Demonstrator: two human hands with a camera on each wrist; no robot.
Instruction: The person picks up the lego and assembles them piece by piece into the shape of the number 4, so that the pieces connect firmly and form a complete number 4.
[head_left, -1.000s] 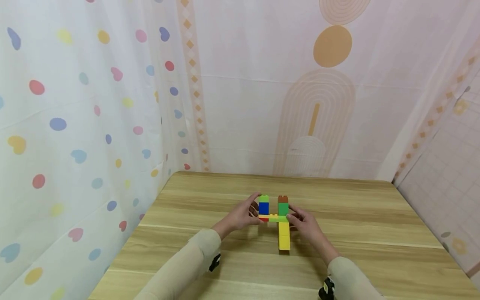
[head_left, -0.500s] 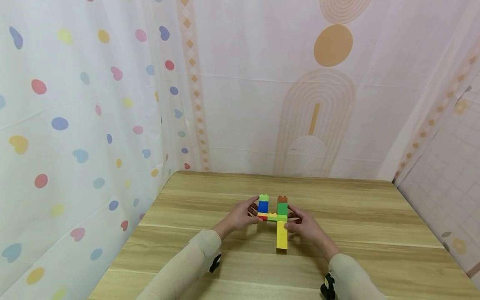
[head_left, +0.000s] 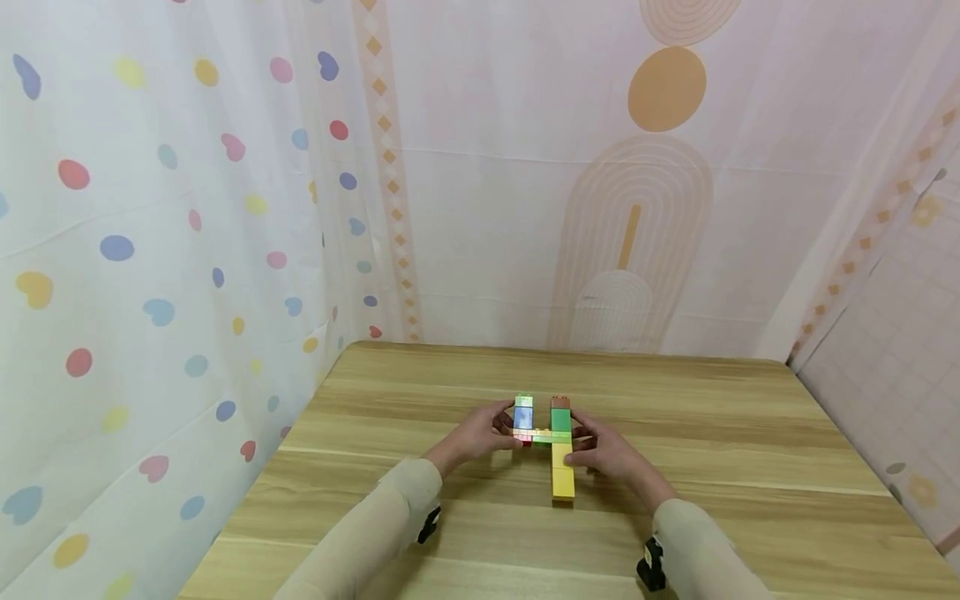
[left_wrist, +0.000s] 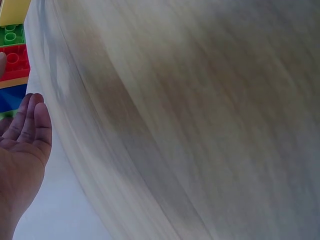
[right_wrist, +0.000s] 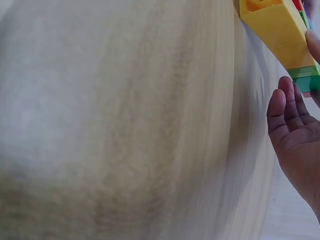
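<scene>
A joined build of toy building blocks is held up between my two hands in the head view. Its left column has a light green block over a blue block, with red at the base. The right column runs from brown through green to a long yellow section; a thin crosspiece links both. My left hand pinches the left column, thumb low by the red block. My right hand pinches the right column, thumb on the yellow part, fingers behind. In the right wrist view, the yellow block's hollow end shows.
A wood-grain table lies beneath both hands. Behind it hangs a pale curtain with printed arches, and a dotted curtain is at the left. Dark wrist straps show at the sleeves.
My right thumb has slid down from the light green crosspiece onto the yellow part. The block build has shifted slightly left, and a bright patch of light now falls on its left column.
</scene>
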